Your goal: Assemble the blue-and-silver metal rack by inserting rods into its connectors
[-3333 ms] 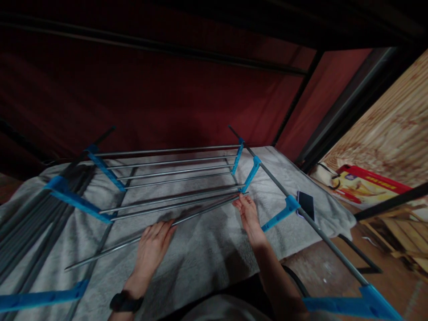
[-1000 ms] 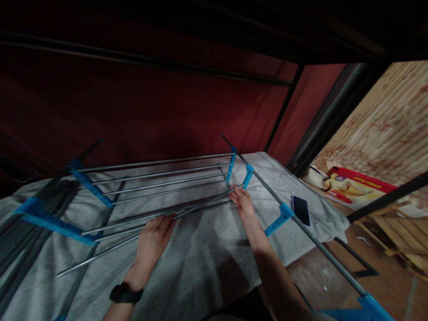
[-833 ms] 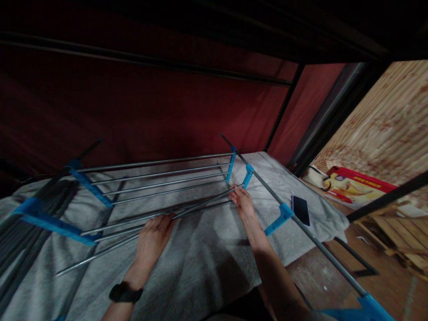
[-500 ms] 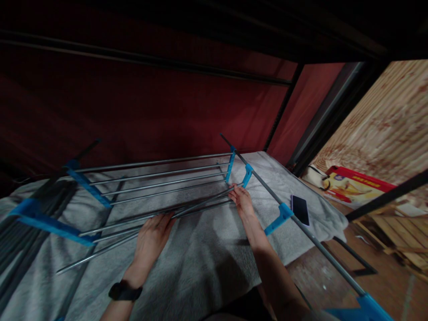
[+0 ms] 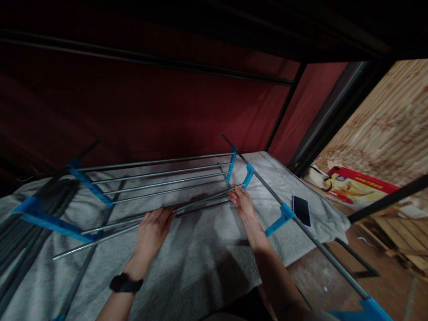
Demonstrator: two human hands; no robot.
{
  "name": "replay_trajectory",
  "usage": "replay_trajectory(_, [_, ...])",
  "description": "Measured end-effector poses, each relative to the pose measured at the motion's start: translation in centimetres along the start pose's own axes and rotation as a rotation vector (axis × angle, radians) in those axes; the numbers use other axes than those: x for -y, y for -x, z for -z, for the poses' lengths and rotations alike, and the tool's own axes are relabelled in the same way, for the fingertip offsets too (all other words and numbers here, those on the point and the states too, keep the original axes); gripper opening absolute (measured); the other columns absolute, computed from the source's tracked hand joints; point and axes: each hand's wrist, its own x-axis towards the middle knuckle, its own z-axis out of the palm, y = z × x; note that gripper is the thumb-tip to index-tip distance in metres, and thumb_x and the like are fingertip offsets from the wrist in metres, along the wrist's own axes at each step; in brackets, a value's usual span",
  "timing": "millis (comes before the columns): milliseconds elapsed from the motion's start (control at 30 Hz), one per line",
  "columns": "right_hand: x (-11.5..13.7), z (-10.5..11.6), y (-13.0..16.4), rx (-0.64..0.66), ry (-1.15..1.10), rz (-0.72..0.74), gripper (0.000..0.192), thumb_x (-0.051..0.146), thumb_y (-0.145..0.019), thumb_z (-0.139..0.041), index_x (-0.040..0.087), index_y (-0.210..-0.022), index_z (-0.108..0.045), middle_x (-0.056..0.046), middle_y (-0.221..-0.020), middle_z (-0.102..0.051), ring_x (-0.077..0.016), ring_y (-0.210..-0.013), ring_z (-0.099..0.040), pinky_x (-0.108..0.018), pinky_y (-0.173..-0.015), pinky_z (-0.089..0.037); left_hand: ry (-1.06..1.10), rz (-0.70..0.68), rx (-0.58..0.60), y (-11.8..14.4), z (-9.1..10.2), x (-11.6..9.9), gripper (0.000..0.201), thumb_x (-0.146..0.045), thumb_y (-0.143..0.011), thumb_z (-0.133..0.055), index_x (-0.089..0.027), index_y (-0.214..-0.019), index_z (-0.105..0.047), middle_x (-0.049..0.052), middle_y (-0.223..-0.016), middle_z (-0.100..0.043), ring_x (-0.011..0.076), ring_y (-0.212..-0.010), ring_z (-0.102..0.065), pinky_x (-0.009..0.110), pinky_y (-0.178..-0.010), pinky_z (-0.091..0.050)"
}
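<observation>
- We see a loose metal rod (image 5: 147, 221), thin and grey with a dull shine, lying at a slant across a grey towel (image 5: 200, 258) that covers the bed.
- Our left hand (image 5: 151, 232) rests on the rod near its middle, fingers held together and laid flat over it rather than curled around it.
- Our right hand (image 5: 243, 203) is at the rod's far end, fingertips closed on it just beside a blue bracket (image 5: 248, 176) of the drying rack (image 5: 160, 171).
- The rack is made of parallel grey rods joined by bright blue plastic pieces, and it lies flat on the towel.
- A dark phone (image 5: 301, 211) sits on the towel near the right edge.
- We cannot tell whether the rod's tip has entered the bracket; our fingers cover it.
- The rack's left side fades into shadow, and its nearest corner is cut off by the frame's lower edge.
</observation>
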Motion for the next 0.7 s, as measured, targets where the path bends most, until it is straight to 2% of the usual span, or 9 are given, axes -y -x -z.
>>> replay_trajectory(267, [-2.8, -0.8, 1.9, 0.127, 0.148, -0.184, 0.038, 0.045, -0.061, -0.09, 0.023, -0.085, -0.072, -0.002, -0.085, -0.076, -0.0159, -0.073, -0.069, -0.029, -0.067, -0.055, 0.015, 0.037, 0.039, -0.2, -0.3, 0.0, 0.036, -0.038, -0.104, -0.042, -0.019, -0.109, -0.072, 0.008, -0.087, -0.07, 0.0243, -0.076, -0.06, 0.037, -0.072, -0.043])
replay_trajectory(367, [-3.5, -1.4, 3.0, 0.189, 0.18, -0.239, 0.039, 0.049, -0.064, -0.089, 0.022, -0.09, -0.075, -0.004, -0.086, -0.077, -0.0169, -0.074, -0.069, -0.03, -0.068, -0.055, 0.027, 0.062, 0.055, -0.2, -0.3, -0.3, 0.033, -0.036, -0.103, -0.044, -0.019, -0.11, -0.072, 0.009, -0.09, -0.07, 0.0242, -0.08, -0.061, 0.038, -0.074, -0.042])
replay_trajectory(533, [-4.0, -2.6, 4.1, 0.277, 0.16, -0.315, 0.037, 0.045, -0.066, -0.09, 0.023, -0.092, -0.076, -0.004, -0.09, -0.078, -0.0166, -0.078, -0.07, -0.029, -0.072, -0.055, 0.077, 0.108, 0.081, -0.3, 0.0, -0.9, 0.028, -0.032, -0.102, -0.049, -0.02, -0.114, -0.07, 0.008, -0.091, -0.07, 0.0226, -0.084, -0.061, 0.037, -0.076, -0.042])
replay_trajectory(700, [-4.8, -4.6, 4.3, 0.303, 0.119, -0.407, 0.035, 0.041, -0.062, -0.092, 0.025, -0.088, -0.075, -0.002, -0.089, -0.078, -0.0153, -0.079, -0.07, -0.027, -0.072, -0.056, 0.095, 0.13, 0.102, -0.4, 0.1, -1.0, 0.026, -0.032, -0.102, -0.049, -0.021, -0.115, -0.069, 0.007, -0.09, -0.068, 0.0212, -0.085, -0.062, 0.036, -0.077, -0.042])
